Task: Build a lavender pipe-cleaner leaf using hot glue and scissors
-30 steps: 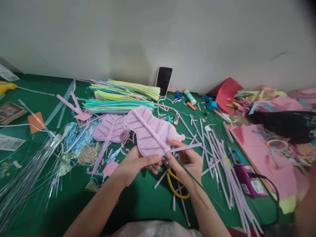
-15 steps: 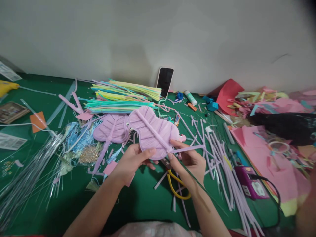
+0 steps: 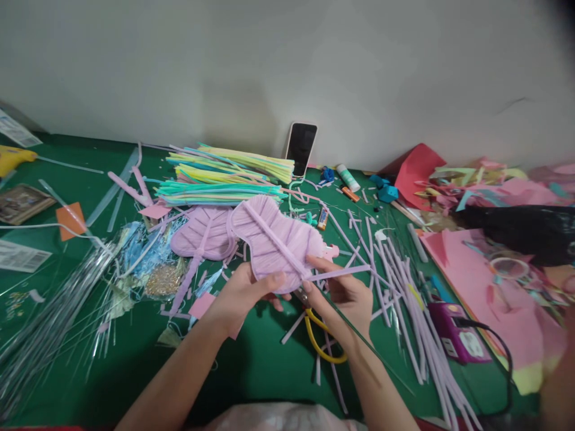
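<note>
A lilac wing-shaped piece (image 3: 275, 239), built from pipe cleaners with a thick rib across it, is held up in front of me. My left hand (image 3: 247, 293) grips its lower left edge, thumb on top and fingers beneath. My right hand (image 3: 345, 293) pinches the lower right end of the rib, where a lilac strip (image 3: 341, 273) sticks out to the right and a thin dark green stem (image 3: 359, 335) runs down across my wrist. Behind on the left lies a second lilac wing-shaped piece (image 3: 206, 233). Scissors with yellow handles (image 3: 314, 341) rest below my right hand, partly hidden.
Bundled pastel pipe cleaners (image 3: 224, 179) and an upright phone (image 3: 302, 146) stand near the wall. Loose lilac pipe cleaners (image 3: 417, 323) and a purple device (image 3: 458, 332) with a black cable lie right. Clear thin strips (image 3: 58, 323) and a yellow glue gun (image 3: 15, 158) are left.
The lilac wing-shaped piece has shifted very slightly left and down with both hands. Both grips look the same as before.
</note>
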The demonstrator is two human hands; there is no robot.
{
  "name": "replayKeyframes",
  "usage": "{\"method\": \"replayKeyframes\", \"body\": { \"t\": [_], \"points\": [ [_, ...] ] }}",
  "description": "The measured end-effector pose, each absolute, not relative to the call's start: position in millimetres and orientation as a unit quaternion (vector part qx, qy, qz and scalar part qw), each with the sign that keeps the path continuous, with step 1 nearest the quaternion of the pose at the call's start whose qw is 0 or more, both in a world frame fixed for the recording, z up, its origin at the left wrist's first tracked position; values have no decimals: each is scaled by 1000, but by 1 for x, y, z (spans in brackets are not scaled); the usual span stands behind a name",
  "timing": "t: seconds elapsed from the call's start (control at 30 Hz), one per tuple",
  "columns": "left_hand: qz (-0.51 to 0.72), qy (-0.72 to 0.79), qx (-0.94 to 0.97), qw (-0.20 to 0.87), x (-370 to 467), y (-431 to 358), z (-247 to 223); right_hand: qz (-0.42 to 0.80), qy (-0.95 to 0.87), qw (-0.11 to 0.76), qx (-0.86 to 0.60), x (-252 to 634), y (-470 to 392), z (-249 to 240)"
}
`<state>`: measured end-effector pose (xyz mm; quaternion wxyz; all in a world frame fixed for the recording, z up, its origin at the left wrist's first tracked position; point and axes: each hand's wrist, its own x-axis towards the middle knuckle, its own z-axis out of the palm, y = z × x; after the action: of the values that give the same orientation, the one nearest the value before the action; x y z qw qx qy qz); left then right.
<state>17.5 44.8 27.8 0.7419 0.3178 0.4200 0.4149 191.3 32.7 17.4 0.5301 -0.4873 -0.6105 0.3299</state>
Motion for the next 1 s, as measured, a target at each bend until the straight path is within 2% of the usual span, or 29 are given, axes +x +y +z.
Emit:
{"method": "replayKeyframes", "body": {
  "t": [0.13, 0.43, 0.6, 0.77, 0.87, 1.0],
  "points": [
    [384, 401, 327, 765, 20, 41, 24, 340, -613, 520, -488, 188, 32, 16],
    [429, 409, 321, 738, 20, 39, 19, 349, -628, 517, -466, 182, 33, 17],
    [453, 425, 292, 728, 20, 41, 23, 331, -717, 390, -474, 206, 42, 26],
    [513, 442, 226, 700, 15, 47, 28, 201, -752, 238, -581, 251, 21, 23],
    [535, 446, 212, 686, 12, 49, 27, 198, -766, 136, -596, 266, -7, 9],
    [543, 451, 216, 675, 13, 50, 25, 156, -772, 73, -612, 263, -29, -8]
  ]
}}
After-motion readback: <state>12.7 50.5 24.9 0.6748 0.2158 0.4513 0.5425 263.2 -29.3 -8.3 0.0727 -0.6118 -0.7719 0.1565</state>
